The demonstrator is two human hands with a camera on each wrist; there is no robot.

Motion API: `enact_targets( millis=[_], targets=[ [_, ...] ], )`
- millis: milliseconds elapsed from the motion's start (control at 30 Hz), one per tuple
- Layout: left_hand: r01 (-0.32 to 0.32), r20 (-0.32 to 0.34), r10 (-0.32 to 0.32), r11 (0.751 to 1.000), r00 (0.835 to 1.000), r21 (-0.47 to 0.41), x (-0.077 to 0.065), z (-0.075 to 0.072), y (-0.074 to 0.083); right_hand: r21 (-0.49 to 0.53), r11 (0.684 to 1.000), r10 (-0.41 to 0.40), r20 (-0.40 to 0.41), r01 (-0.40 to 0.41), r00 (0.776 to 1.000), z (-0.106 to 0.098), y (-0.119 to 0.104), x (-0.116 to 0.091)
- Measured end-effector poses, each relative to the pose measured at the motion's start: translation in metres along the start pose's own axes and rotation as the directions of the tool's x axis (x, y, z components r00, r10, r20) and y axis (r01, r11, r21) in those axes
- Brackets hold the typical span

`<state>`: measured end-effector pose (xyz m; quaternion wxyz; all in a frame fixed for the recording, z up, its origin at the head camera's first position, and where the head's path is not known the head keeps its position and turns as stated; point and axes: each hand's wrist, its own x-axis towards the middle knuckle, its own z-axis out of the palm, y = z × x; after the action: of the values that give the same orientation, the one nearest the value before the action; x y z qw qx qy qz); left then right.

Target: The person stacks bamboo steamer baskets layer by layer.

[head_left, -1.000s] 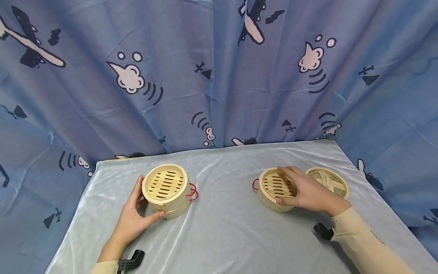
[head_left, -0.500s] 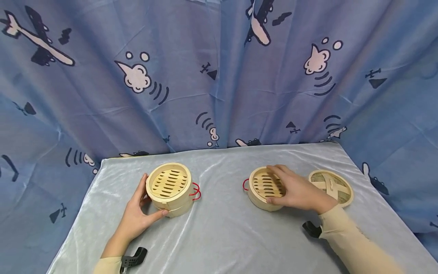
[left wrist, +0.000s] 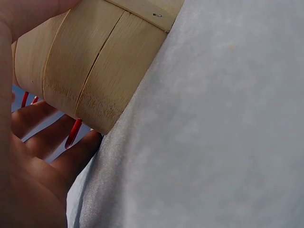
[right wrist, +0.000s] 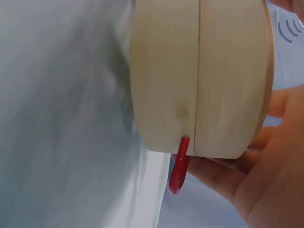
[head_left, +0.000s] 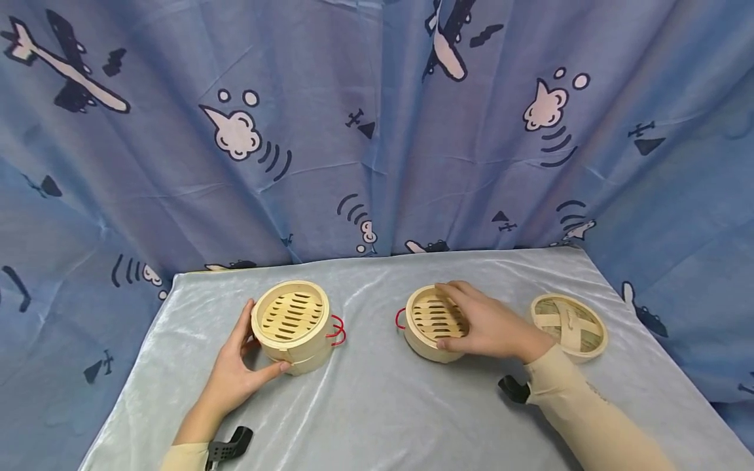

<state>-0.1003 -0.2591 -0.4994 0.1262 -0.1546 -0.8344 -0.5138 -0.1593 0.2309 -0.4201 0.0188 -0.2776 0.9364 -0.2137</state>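
A stack of two bamboo steamer baskets (head_left: 292, 316) stands on the left of the cloth, its slatted top uncovered and red loop handles on its right side. My left hand (head_left: 231, 379) holds this stack from the left, thumb at the front and fingers around the back wall. Nearer the middle is a single bamboo steamer basket (head_left: 434, 318) with a red loop on its left. Over its right side my right hand (head_left: 497, 326) grips it, thumb at the front and fingers at the far rim. In the right wrist view its pale wall (right wrist: 166, 71) is close to the cloth; whether it touches cannot be told.
A round woven bamboo lid (head_left: 570, 326) lies to the right, behind my right forearm. Pale velvety cloth (head_left: 365, 405) covers the table. A blue curtain (head_left: 318, 144) with airplane prints hangs behind and along the sides.
My right hand has moved left with the single steamer basket, away from the lid and toward the stack. My left hand keeps its hold on the stack. The head view has shifted slightly.
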Motion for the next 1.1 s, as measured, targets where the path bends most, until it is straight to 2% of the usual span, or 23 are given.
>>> enact_targets(
  millis=[467, 900, 1100],
  targets=[
    [-0.005, 0.008, 0.005, 1.0, 1.0, -0.009, -0.002, 0.001, -0.001, 0.035, 0.997, -0.071, -0.01, 0.071, 0.997, 0.003, -0.031, 0.027],
    [-0.008, -0.001, 0.008, 1.0, 1.0, -0.001, -0.001, -0.001, -0.002, 0.021, 0.992, -0.121, -0.002, 0.121, 0.993, -0.009, -0.054, 0.045],
    [0.003, 0.001, -0.003, 1.0, 1.0, 0.017, -0.001, -0.001, -0.001, 0.02, 0.984, -0.179, -0.021, 0.18, 0.984, -0.011, -0.063, 0.054]
  ],
)
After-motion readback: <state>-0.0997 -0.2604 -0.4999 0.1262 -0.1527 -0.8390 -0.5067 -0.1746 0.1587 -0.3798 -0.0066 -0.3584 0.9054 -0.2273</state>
